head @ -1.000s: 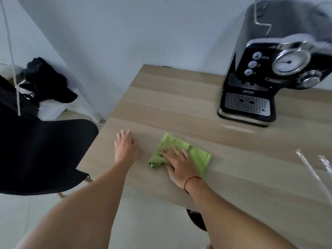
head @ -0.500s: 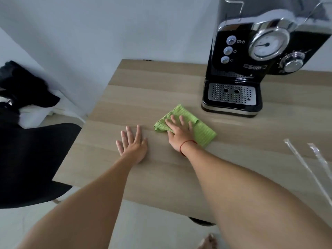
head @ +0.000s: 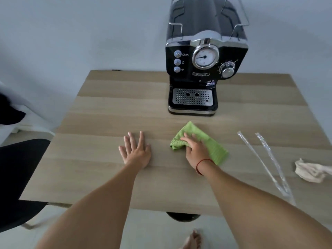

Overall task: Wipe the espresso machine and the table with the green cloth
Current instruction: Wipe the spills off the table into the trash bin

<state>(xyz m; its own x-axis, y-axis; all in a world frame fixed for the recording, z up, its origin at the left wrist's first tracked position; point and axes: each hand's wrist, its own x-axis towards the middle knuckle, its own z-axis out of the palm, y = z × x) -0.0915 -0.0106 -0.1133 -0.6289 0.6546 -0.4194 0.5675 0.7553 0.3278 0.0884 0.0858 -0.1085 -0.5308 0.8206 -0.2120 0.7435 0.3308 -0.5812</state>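
left hand (head: pixel 135 152): flat, fingers spread, palm down on bare surface (head: pixel 107 114)
right hand (head: pixel 195 151): fingers extended, pressing green cloth (head: pixel 214 150) onto surface
green cloth: bunched, near espresso machine (head: pixel 204 69) front, not touching

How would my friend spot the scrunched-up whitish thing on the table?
From the black espresso machine on the light wooden table, look to the right edge, past two long clear plastic wrappers. The crumpled whitish wad lies there, the only scrunched, cream-coloured thing.
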